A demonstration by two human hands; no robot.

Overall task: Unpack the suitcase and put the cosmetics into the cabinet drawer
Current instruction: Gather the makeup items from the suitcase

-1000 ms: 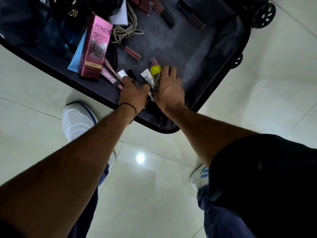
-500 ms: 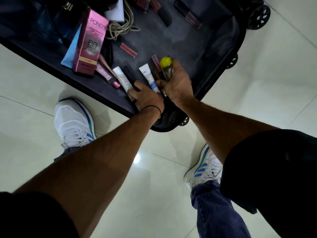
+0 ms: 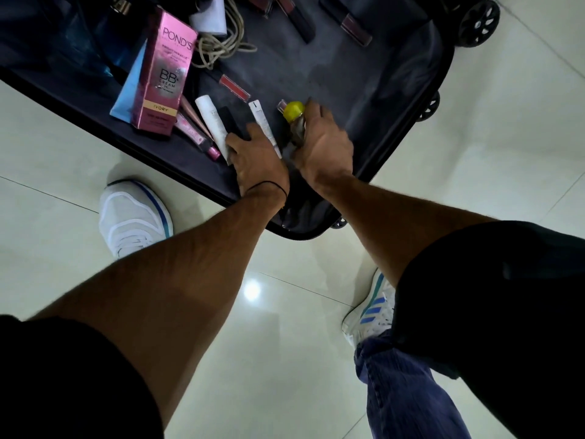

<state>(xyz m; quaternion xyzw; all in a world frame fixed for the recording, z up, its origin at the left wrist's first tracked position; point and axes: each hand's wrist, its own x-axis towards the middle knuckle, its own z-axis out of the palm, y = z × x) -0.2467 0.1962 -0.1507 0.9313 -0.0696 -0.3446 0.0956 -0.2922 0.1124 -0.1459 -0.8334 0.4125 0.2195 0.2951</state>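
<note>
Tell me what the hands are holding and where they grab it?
The right hand grips the yellow-capped bottle round its body, below the cap. The left hand clasps the white tubes by their near ends.

Floor point(image 3: 490, 160): pale glossy tiles, a light spot is mirrored | suitcase point(image 3: 395, 90) is laid open on it, wheels point(image 3: 479, 22) seen at right | left shoe point(image 3: 133, 217), right shoe point(image 3: 370, 312) are planted near it
</note>
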